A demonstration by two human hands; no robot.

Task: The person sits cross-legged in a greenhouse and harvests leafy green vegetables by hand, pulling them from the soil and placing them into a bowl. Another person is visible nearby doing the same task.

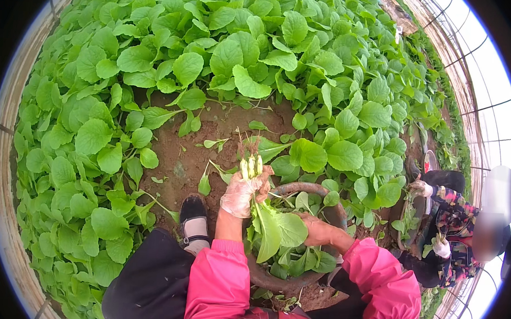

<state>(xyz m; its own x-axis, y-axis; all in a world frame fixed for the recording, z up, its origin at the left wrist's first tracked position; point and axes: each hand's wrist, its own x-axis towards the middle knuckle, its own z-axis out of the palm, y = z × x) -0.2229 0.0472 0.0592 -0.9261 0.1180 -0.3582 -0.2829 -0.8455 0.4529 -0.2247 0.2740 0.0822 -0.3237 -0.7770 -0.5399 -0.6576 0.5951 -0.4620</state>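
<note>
My left hand [240, 195], in a thin clear plastic glove with soiled fingers, is closed around a small bunch of leafy greens [253, 166]. Their pale stem ends and thin roots point up and away from me, while the broad leaves [273, 229] hang toward my lap. My right hand [319, 230] is against the right side of those leaves, its fingertips hidden behind them. Below both hands, between my legs, sits a round tub [297, 187] with a worn, muddy rim, holding more loose greens [300, 263].
Dense leafy plants [239, 54] surround a patch of brown soil [186, 156] strewn with loose leaves. My shoe [194, 212] stands on the soil left of the tub. At right, another person [456, 217] with gloved hands sits beside a second container [404, 219].
</note>
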